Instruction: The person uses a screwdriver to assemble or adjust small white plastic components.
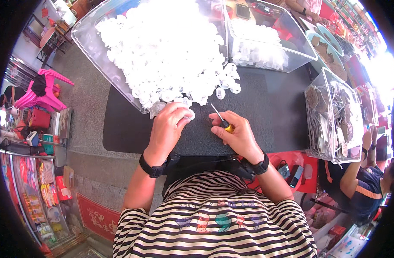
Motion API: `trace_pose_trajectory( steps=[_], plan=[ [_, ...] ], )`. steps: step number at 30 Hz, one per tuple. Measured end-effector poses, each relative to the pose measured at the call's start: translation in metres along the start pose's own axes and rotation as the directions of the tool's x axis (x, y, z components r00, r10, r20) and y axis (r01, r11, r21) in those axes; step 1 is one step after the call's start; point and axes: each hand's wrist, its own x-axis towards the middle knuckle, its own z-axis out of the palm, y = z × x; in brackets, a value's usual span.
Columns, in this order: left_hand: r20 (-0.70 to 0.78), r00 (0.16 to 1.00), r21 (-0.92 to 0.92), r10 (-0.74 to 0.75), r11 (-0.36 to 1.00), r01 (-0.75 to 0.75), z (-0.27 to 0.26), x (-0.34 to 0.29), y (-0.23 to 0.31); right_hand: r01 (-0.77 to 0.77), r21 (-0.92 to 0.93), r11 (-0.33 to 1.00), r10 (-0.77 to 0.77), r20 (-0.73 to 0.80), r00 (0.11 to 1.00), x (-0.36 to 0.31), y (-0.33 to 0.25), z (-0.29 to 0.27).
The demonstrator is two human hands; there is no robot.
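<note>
Head view: L hand [167, 125] pinches a white part [190, 115] btwn thumb and pointer. R hand [237, 132] grips a screwdriver [223, 120], thumb and pointer tips apart. The long thin shaft aims away past R fingers, a bit left. White part's left of R fingers, w/ a gap btwn. Loose white bits [166, 95] lie just past L fingers.
</note>
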Motion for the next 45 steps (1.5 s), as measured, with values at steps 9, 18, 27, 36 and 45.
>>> trace_pose_trajectory(
  steps=[9, 18, 27, 36, 45],
  plan=[
    [0.142, 0.969, -0.657, -0.202, 0.713, 0.245, 0.014, -0.017, 0.016, -0.271, 0.341, 0.9, 0.194, 0.242, 0.951, 0.003, -0.008, -0.001],
    [0.234, 0.952, -0.829, -0.195, 0.473, 0.3, 0.038, -0.023, 0.013, -0.276, 0.316, 0.908, 0.204, 0.243, 0.948, 0.007, -0.009, -0.013],
    [0.334, 0.897, -0.859, -0.288, 0.297, 0.416, 0.041, -0.023, 0.025, -0.172, 0.211, 0.962, 0.167, 0.038, 0.985, 0.006, -0.005, -0.005],
    [0.35, 0.898, -0.835, -0.265, 0.346, 0.428, 0.04, -0.017, 0.02, -0.191, 0.242, 0.951, 0.181, 0.064, 0.981, 0.01, -0.005, -0.01],
    [0.337, 0.909, -0.845, -0.246, 0.346, 0.407, 0.038, -0.014, 0.017, -0.041, 0.238, 0.97, 0.057, -0.061, 0.997, 0.008, -0.005, -0.005]
  ],
)
